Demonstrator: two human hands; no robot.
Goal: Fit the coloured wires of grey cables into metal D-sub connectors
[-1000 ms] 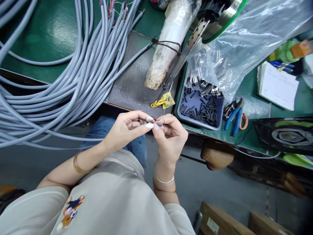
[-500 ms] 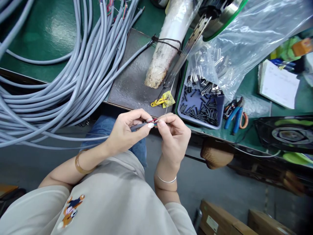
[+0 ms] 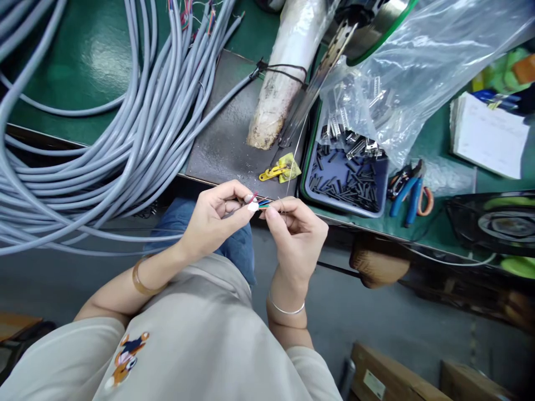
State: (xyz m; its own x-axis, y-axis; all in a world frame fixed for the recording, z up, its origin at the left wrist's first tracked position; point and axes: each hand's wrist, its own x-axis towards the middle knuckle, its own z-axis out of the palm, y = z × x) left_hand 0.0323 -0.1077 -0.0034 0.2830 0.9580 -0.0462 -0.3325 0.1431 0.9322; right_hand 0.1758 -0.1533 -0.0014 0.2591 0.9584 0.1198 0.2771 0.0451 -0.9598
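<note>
Head view: both hands pinched at cable end, just below dark metal plate (image 3: 225, 139).
Left hand (image 3: 213, 220) closed on grey cable (image 3: 236, 207); right hand (image 3: 296, 231) nipping coloured cores (image 3: 263, 203). Shifted slightly toward plate since earlier; cores now fanned apart, sorting under way.

Grey cables (image 3: 104, 139) crowd left; blue tray (image 3: 345, 184) blocks right.

A green counter (image 3: 96, 50) is seen across the top of the view, its glossy surface marked by a pale patch of reflected overhead light, with a dark grey textured metal plate (image 3: 225, 139) laid at its front edge. Below the counter a grey concrete floor (image 3: 376, 328) is shown, on which brown cardboard boxes (image 3: 388, 379) are set at the lower right.
</note>
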